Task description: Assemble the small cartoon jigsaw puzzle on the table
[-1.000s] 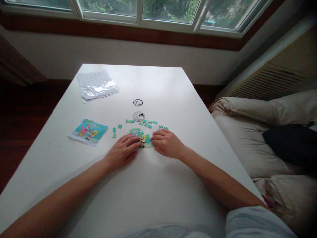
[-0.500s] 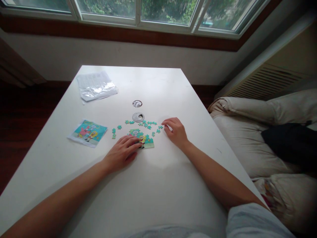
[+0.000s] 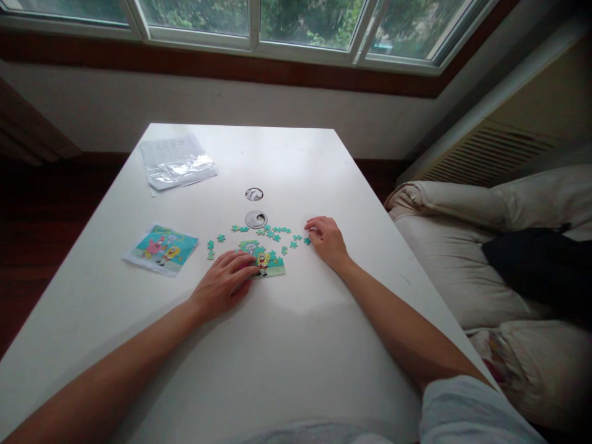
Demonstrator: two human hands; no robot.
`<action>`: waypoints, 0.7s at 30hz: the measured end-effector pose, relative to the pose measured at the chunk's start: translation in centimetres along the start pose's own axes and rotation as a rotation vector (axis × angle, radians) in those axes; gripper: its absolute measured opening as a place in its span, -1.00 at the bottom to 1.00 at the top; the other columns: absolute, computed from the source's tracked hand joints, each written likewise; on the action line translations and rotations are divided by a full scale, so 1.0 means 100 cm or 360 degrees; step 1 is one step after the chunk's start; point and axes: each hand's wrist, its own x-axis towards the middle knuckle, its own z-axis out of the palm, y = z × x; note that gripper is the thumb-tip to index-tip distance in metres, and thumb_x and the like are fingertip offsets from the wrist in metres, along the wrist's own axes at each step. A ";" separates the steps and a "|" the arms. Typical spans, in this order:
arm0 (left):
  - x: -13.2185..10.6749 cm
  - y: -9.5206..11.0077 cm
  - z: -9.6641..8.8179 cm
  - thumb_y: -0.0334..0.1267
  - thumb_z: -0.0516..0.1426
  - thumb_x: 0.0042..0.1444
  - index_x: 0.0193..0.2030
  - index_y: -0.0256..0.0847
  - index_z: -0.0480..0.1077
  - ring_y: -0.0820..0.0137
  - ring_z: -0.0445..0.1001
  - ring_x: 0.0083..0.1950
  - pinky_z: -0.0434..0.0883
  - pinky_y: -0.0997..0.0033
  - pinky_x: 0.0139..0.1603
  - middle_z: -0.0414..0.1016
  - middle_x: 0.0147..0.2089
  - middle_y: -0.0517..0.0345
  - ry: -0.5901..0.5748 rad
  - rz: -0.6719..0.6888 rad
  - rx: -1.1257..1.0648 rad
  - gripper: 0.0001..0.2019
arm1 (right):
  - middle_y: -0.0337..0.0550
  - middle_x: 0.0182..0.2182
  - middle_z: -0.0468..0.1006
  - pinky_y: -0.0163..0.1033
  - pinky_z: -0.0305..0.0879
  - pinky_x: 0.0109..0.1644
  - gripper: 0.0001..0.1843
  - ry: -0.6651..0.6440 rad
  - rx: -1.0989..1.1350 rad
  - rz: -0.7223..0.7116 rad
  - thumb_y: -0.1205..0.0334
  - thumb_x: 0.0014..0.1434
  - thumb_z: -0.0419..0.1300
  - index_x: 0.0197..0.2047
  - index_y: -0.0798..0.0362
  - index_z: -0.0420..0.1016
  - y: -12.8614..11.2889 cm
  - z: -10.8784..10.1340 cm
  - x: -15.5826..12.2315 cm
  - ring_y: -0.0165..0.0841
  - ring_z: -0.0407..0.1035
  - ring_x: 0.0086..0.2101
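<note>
A partly joined cartoon jigsaw [image 3: 267,261] lies on the white table [image 3: 296,345]. My left hand [image 3: 224,283] rests flat on the table, fingers stretched out, its fingertips on the jigsaw's left edge. Several loose teal pieces [image 3: 272,233] are scattered just behind it. My right hand [image 3: 327,239] lies to the right of these, its fingers curled down onto a loose piece [image 3: 307,240] at the end of the row. Whether it grips the piece I cannot make out.
A printed reference picture [image 3: 161,248] lies to the left of the jigsaw. A clear plastic bag [image 3: 177,163] sits at the far left. Two round metal discs [image 3: 255,218] are behind the pieces. A cushioned sofa [image 3: 485,246] stands right of the table.
My right hand left the jigsaw's right edge and moved right and away to the loose pieces. My left hand stayed on the jigsaw.
</note>
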 end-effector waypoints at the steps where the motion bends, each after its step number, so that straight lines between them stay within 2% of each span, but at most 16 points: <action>1: 0.000 0.000 0.001 -0.36 0.12 0.32 0.23 -0.08 0.43 0.11 0.35 0.34 0.29 -0.13 0.42 0.46 0.29 0.00 0.0002 -0.0004 0.0000 -0.64 | -0.08 -0.14 0.60 0.03 0.36 0.09 -0.76 -0.0007 -0.0015 -0.0015 0.47 0.15 0.14 -0.26 -0.03 0.56 -0.001 0.000 0.000 -0.12 0.40 -0.04; 8: 0.000 0.000 0.001 -0.35 0.11 0.34 0.25 -0.05 0.43 0.12 0.35 0.34 0.35 -0.11 0.37 0.46 0.29 0.01 0.0015 -0.0036 -0.0005 -0.64 | -0.07 -0.01 0.57 0.05 0.33 0.21 -0.85 -0.0083 -0.0030 -0.0194 0.38 0.21 0.23 -0.21 -0.06 0.58 -0.009 0.000 -0.003 -0.13 0.37 0.06; 15: 0.000 -0.001 0.001 -0.33 0.11 0.36 0.23 -0.04 0.45 0.14 0.35 0.33 0.36 -0.10 0.37 0.48 0.27 0.01 0.0070 -0.0065 0.0002 -0.65 | -0.06 0.18 0.50 0.12 0.20 0.32 -0.89 -0.0272 -0.0293 -0.0503 0.32 0.24 0.26 -0.17 -0.06 0.57 -0.026 -0.009 -0.007 -0.08 0.24 0.26; 21: -0.001 -0.002 0.001 -0.33 0.12 0.35 0.22 -0.05 0.45 0.12 0.35 0.33 0.37 -0.11 0.36 0.48 0.26 0.01 0.0076 -0.0084 0.0002 -0.66 | -0.03 0.29 0.41 0.20 0.13 0.37 -0.88 -0.0436 -0.0417 -0.0528 0.26 0.28 0.27 -0.11 -0.06 0.57 -0.036 -0.010 -0.009 -0.04 0.14 0.34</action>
